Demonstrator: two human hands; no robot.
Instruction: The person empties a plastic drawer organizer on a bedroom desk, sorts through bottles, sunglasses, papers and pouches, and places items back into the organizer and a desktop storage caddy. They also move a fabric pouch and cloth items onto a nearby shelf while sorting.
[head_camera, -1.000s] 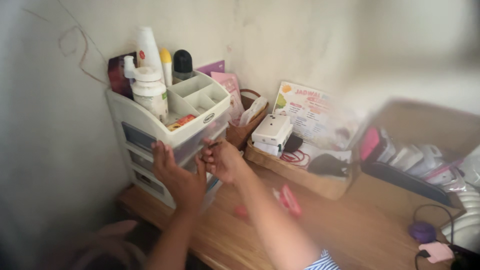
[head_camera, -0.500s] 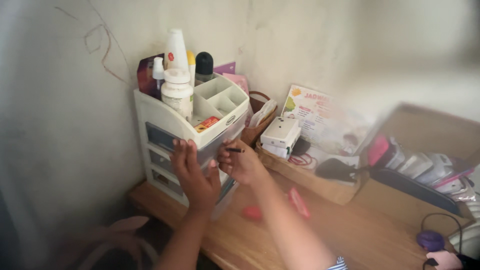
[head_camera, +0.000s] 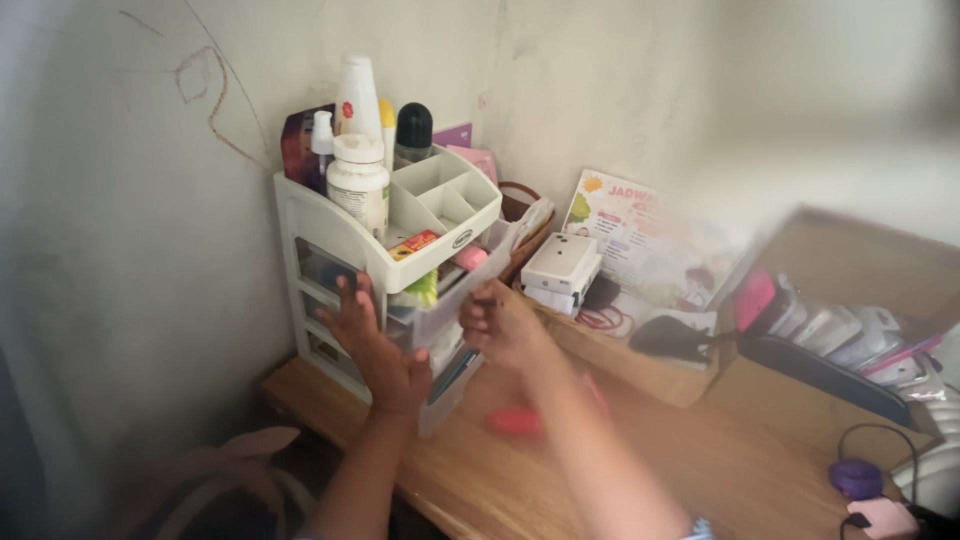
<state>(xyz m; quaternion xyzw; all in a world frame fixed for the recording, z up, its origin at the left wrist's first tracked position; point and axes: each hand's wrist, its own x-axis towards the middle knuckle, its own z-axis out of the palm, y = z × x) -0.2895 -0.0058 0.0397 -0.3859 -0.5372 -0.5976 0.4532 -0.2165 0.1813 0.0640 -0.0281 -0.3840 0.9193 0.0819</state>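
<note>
A white plastic drawer organizer (head_camera: 322, 222) stands on a wooden desk (head_camera: 700, 470) against the wall. My left hand (head_camera: 378, 345) lies flat on the front of its lower drawers, fingers spread. My right hand (head_camera: 508, 328) is closed on a small dark item (head_camera: 486, 302) at the front of the top drawer (head_camera: 448, 312). That drawer is pulled out, with green and pink things showing inside. Bottles and a white jar (head_camera: 358, 180) fill the organizer's top tray.
A white box (head_camera: 560, 262) rests on an open cardboard box (head_camera: 640, 365) to the right, with a colourful leaflet (head_camera: 640, 235) behind it. A pink thing (head_camera: 515, 420) lies on the desk under my right arm. A purple gadget (head_camera: 855, 478) and cables sit at the far right.
My right hand has drawn back from the organizer a little and the top drawer now stands out. My left hand stays flat on the lower drawers.
</note>
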